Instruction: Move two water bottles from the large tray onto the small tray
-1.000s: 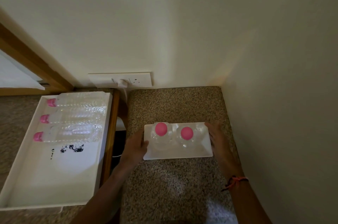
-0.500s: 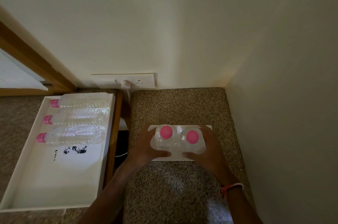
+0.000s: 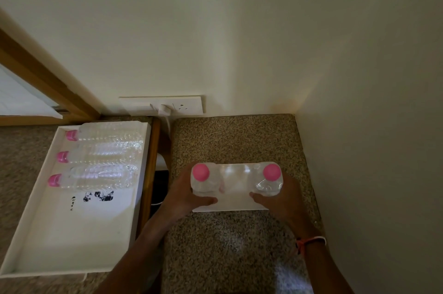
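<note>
Two clear water bottles with pink caps stand upright on the small white tray (image 3: pixel 236 205), which rests on a speckled stone counter. My left hand (image 3: pixel 185 194) grips the left bottle (image 3: pixel 202 179) at the tray's left end. The right bottle (image 3: pixel 271 179) at the other end is held by my right hand (image 3: pixel 280 200). A gap of bare tray shows between the two bottles. To the left lies the large white tray (image 3: pixel 60 245), with three more pink-capped bottles (image 3: pixel 96 176) lying on their sides at its far end.
A wall rises along the right of the counter (image 3: pixel 230 253) and another behind it. A white socket plate (image 3: pixel 182 105) with a plug sits on the back wall. A wooden edge (image 3: pixel 149 173) and a dark gap separate the two surfaces.
My hands have pulled the two bottles apart, from touching at the tray's middle to its left and right ends.
</note>
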`<state>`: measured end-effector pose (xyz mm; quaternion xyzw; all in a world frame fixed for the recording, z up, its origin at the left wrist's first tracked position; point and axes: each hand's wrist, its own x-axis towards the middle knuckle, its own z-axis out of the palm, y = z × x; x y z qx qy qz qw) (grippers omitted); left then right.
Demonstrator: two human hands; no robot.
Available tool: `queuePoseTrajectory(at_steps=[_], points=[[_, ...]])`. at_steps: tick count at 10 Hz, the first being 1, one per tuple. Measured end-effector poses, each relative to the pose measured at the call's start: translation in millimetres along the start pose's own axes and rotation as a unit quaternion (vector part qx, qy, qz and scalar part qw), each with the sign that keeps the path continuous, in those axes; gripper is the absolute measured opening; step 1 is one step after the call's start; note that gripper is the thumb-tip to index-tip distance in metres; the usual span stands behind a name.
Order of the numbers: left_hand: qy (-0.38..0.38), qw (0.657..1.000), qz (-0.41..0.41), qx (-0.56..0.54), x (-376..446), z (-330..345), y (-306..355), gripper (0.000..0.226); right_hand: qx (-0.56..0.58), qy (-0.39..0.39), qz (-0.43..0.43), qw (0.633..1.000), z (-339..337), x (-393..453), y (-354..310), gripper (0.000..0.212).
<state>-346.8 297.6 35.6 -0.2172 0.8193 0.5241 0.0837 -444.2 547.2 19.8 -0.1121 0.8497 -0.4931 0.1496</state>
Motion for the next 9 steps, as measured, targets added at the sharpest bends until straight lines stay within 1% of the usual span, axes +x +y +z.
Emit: queuePoseTrajectory(at_steps=[1,2,3,4,6,7,8,9], points=[[0.010,1.000,-0.007,-0.001,0,0,-2,0.086,-0.011,-0.006,0.001,1.000,-1,1,2,0.064],[0.011,1.000,-0.004,0.020,1,3,-2,0.088,-0.025,-0.019,0.005,1.000,-1,2,0,0.056],[0.021,0.999,-0.004,0.027,1,5,-1,0.094,-0.023,-0.018,0.007,1.000,0,1,0,0.057],[0.027,0.999,0.005,0.032,0,7,0,0.095,-0.023,-0.013,0.008,1.000,1,2,3,0.056],[0.031,0.999,0.021,0.033,-2,8,3,0.087,-0.040,-0.016,-0.002,0.999,3,2,10,0.050],[0.028,0.998,0.029,0.043,0,8,4,0.086,-0.046,-0.031,-0.005,0.998,0,4,11,0.054],[-0.005,0.998,0.024,0.059,-3,4,7,0.089,-0.089,-0.102,-0.004,0.991,-9,6,6,0.067],[-0.049,0.996,0.019,0.076,-1,-5,7,0.095,-0.114,-0.189,-0.007,0.975,-29,16,0,0.090]])
